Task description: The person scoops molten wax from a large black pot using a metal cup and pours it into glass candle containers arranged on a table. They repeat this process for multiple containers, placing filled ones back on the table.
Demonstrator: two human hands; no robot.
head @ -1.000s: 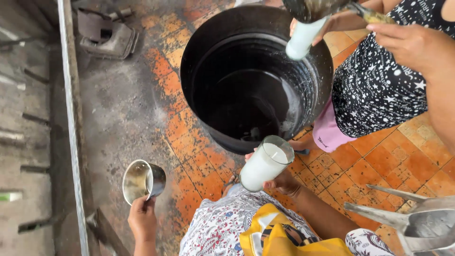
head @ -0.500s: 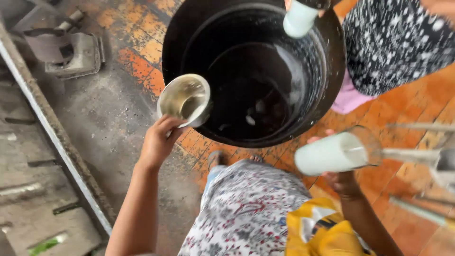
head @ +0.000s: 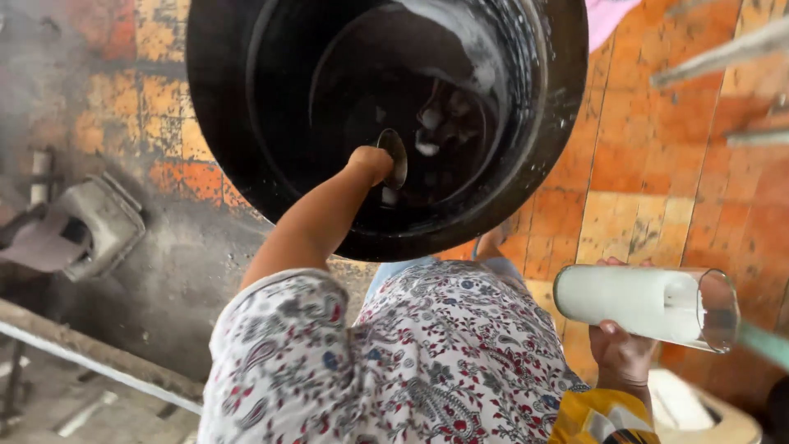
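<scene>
no packages, labels, signs or screens show anywhere in this view (nothing printed or lit at all).

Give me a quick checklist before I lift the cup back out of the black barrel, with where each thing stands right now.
1. Left hand grips the metal cup: ok, fingers closed on it inside the black barrel.
2. Cup filled: cannot tell, its inside faces away.
3. Right hand holds the glass: ok, gripped from below.
4. Glass level: not ok, it lies on its side, the white liquid close to the open mouth.
5. Liquid left in the barrel: cannot tell, the bottom is dark.
</scene>
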